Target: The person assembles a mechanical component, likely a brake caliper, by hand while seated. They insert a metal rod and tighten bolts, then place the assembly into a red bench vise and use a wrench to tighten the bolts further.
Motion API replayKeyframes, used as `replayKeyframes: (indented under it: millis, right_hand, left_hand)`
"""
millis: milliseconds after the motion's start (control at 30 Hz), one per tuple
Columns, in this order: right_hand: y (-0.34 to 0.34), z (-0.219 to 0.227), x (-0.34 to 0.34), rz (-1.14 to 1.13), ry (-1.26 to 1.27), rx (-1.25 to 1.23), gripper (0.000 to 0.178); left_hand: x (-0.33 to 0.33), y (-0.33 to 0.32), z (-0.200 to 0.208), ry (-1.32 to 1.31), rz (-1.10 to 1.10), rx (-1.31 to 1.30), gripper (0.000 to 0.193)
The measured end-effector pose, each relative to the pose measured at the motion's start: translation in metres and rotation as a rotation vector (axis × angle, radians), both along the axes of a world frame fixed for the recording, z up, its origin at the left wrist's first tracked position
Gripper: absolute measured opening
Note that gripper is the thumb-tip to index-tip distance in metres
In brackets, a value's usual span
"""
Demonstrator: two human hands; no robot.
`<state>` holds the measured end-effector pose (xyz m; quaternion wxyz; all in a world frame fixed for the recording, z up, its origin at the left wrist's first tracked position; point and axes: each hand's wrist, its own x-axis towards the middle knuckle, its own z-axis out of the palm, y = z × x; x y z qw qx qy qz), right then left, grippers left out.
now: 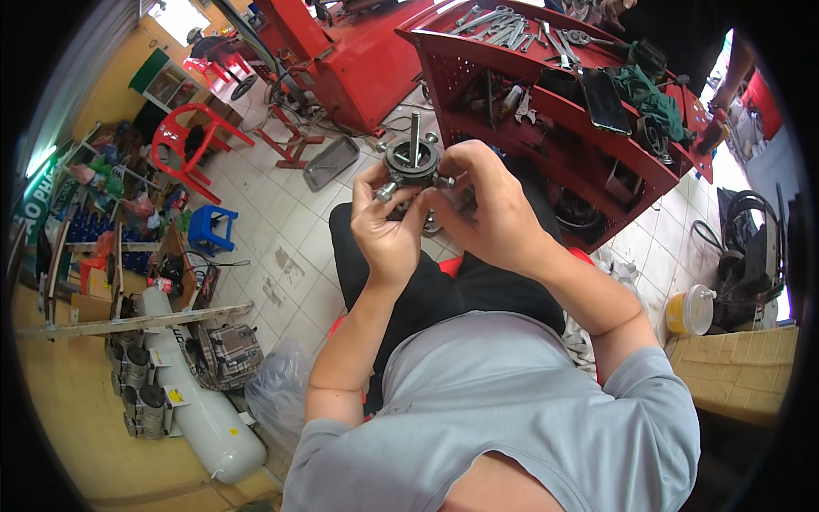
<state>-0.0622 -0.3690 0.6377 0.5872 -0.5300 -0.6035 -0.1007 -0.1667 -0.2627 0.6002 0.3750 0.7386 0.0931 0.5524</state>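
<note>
A red tool cart [431,60] stands ahead, a grey tray [331,164] lies on the floor [290,226]. Before the knees [343,226], the left hand [386,235] curls fingers around a round metal part [413,177] (they cover its lower side); the right hand [495,203], fingers bent, grips it from the right.

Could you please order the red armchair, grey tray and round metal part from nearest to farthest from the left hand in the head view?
1. Round metal part: touching the left hand.
2. Grey tray: on the floor, ahead-left.
3. Red armchair: farther left on the floor.
</note>
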Motion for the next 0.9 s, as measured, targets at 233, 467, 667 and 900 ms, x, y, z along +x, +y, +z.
replayKeyframes:
  millis: [233, 467, 667, 900]
  right_hand:
    - [0.01, -0.016, 0.011, -0.212, -0.023, -0.278, 0.03]
    - [0.029, -0.048, 0.019, -0.264, -0.068, -0.268, 0.028]
    - [0.031, -0.05, 0.022, -0.216, -0.08, -0.267, 0.028]
    - [0.027, -0.045, 0.023, -0.243, -0.073, -0.385, 0.028]
  left_hand:
    - [0.02, 0.011, -0.046, 0.155, 0.027, -0.173, 0.012]
    - [0.028, 0.017, -0.065, 0.181, 0.066, -0.346, 0.018]
    - [0.03, 0.022, -0.069, 0.176, 0.079, -0.353, 0.017]
    - [0.027, 0.022, -0.065, 0.243, -0.009, -0.301, 0.023]
